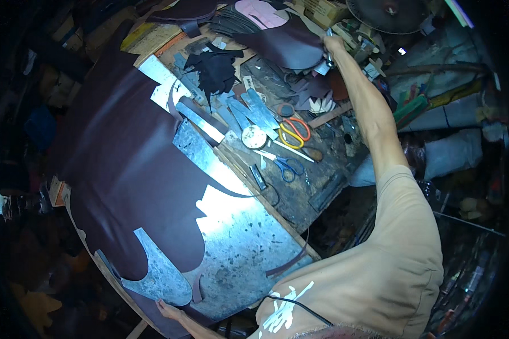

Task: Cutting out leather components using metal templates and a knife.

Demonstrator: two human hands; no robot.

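A large dark brown leather hide (119, 164) drapes over the left of the metal-topped table (243, 260). At the near edge my left hand (171, 312) touches the hide, fingers bent; what they pinch is too small to make out. Just above it, a speckled grey area (161, 274) with curved edges shows within the hide; whether it is tabletop or a separate plate I cannot tell. My right hand (333, 46) reaches to the far right, closed around a shiny silver metal object (324, 68) of unclear kind. A rounded dark leather piece (285, 45) lies beside it.
On the wooden bench (300, 198) lie orange-and-yellow-handled scissors (294, 133), blue-handled scissors (288, 168), a round white tin (254, 137) and several blue-grey strips (260, 110). Black scraps (215, 70) are heaped farther back. Leather strips curl over the metal sheet.
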